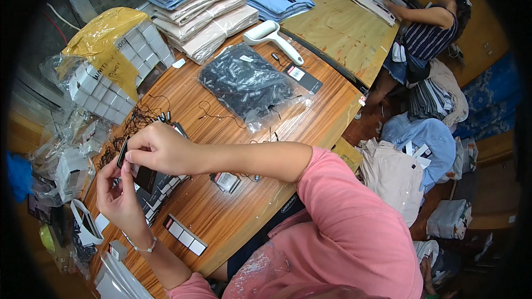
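Observation:
My two hands meet at the left side of the wooden table. My right hand [160, 148] pinches a thin black tag [122, 153] near its edge. My left hand [121, 196] is closed on the same tag from below, its fingertips touching those of the right. The tag is seen nearly edge-on, and the fingers hide part of it. A pile of black hang-tag strings [145, 120] lies just beyond my hands. Beneath and beside them are rows of black-and-white tags [160, 192], partly covered by my left hand. A strip of white labels [185, 235] lies nearer me.
A clear bag of black string fasteners [244, 83] lies mid-table, with a white lint roller [272, 40] behind it. Small white boxes [100, 91] stand at left. Folded shirts [208, 19] are stacked at the back. Another person [438, 27] works at far right, near garment piles [390, 174].

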### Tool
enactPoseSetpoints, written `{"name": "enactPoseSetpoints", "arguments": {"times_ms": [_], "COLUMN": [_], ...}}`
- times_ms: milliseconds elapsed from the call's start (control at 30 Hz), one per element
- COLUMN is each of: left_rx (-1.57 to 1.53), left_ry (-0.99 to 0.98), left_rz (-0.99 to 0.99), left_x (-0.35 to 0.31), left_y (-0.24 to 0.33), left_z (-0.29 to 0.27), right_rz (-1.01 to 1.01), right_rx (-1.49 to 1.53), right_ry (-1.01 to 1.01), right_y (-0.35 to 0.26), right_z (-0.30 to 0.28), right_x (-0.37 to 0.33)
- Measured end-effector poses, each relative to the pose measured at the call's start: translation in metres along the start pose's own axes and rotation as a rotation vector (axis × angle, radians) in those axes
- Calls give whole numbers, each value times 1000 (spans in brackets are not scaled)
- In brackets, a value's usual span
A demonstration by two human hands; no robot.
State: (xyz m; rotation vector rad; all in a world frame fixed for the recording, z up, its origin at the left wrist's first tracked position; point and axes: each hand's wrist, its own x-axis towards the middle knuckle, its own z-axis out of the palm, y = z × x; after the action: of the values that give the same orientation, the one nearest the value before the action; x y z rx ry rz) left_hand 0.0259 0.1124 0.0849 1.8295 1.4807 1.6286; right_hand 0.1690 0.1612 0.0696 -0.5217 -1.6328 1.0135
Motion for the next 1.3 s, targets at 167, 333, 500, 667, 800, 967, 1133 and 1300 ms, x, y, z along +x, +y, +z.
{"name": "enactPoseSetpoints", "arguments": {"times_ms": [167, 333, 500, 667, 800, 967, 1133, 1300], "left_rx": [43, 62, 47, 13, -53, -52, -89, -179], "left_ry": [-24, -28, 12, -61, -23, -25, -13, 28], "left_rz": [-10, 13, 35, 29, 44, 45, 28, -15], "left_x": [0, 0, 3, 8, 4, 3, 3, 4], "left_y": [8, 4, -1, 9, 7, 8, 10, 9], "left_z": [1, 4, 4, 0, -3, 0, 0, -4], "right_rz": [211, 356, -107, -256, 217, 337, -35, 96], "right_rx": [395, 521, -295, -608, 50, 254, -340, -170], "right_ry": [-95, -70, -14, -15, -75, -44, -24, -74], "right_y": [11, 8, 5, -6, -3, -2, -13, -22], "right_z": [3, 0, -4, -7, -1, 1, -3, -4], "right_x": [1, 1, 6, 8, 4, 1, 4, 4]}}
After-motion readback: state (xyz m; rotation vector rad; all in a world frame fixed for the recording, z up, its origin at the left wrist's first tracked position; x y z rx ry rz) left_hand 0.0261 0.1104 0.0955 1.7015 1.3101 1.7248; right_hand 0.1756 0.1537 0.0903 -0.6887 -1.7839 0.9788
